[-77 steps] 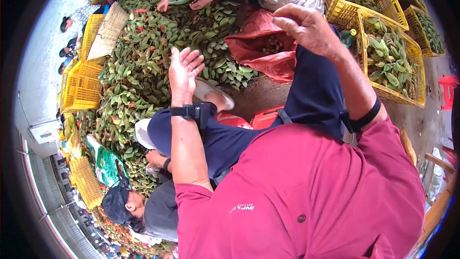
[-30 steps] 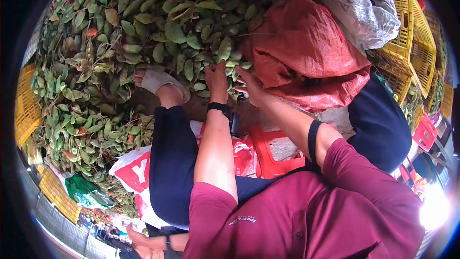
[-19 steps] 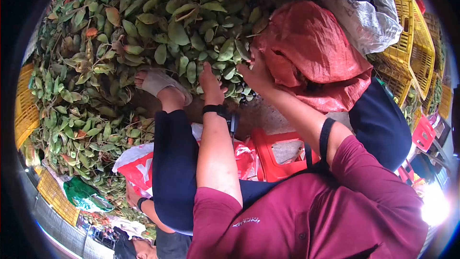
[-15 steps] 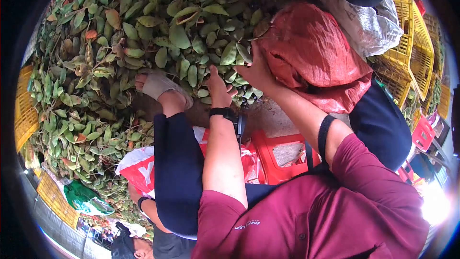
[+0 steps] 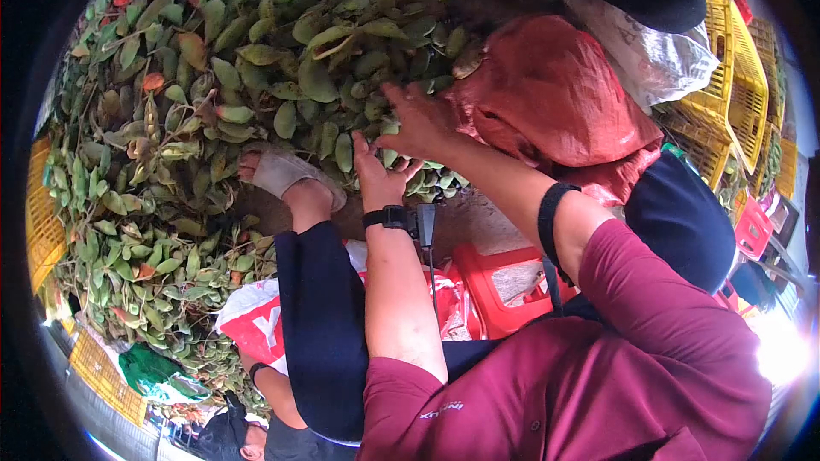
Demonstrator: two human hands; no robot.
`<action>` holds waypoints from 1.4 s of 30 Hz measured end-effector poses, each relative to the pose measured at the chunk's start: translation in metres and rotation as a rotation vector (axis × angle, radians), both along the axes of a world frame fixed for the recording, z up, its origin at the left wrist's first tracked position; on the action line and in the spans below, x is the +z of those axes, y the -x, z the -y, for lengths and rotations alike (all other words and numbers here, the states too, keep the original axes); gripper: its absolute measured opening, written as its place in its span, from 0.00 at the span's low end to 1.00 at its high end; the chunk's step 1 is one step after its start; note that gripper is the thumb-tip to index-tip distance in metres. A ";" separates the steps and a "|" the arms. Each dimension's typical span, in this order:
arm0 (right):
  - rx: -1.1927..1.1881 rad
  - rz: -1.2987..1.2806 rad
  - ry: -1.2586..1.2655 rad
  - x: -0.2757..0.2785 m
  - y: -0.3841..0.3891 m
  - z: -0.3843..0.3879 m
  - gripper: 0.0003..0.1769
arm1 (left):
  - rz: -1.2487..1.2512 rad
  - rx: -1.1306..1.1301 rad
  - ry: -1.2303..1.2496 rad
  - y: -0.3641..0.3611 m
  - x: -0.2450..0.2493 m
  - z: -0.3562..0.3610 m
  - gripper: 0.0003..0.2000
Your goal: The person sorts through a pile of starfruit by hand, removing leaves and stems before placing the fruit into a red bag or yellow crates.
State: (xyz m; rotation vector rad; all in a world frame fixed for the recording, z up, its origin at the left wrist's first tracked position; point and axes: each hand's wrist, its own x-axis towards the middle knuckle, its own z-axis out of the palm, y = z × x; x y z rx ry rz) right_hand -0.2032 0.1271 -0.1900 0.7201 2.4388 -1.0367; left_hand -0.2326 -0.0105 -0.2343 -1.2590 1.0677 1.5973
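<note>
A big heap of green pods (image 5: pixel 256 60) with some reddish ones fills the upper left. My right hand (image 5: pixel 420 124) reaches into its near edge next to the red sack (image 5: pixel 547 94), fingers curled over a few pods. Just below it my left hand (image 5: pixel 376 177) is held up against the pods, palm open and fingers apart, a black strap on the wrist. My dark red sleeves and dark trousers fill the lower part of the view.
A white sack (image 5: pixel 658 34) and yellow crates (image 5: pixel 739 68) lie at the right. A red stool (image 5: pixel 500 277) is under me. My sandalled foot (image 5: pixel 278 171) rests by the heap. A red-and-white bag (image 5: pixel 256 324) and another person (image 5: pixel 231 435) are at bottom left.
I have bent down from upright with hands raised to the heap. In the last half second my right hand moved left from the sack's edge into the pods; my left hand stayed under it.
</note>
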 end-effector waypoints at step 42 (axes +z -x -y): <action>0.281 -0.691 -0.107 0.075 -0.052 0.077 0.34 | -0.384 0.305 -0.576 -0.062 0.069 0.077 0.30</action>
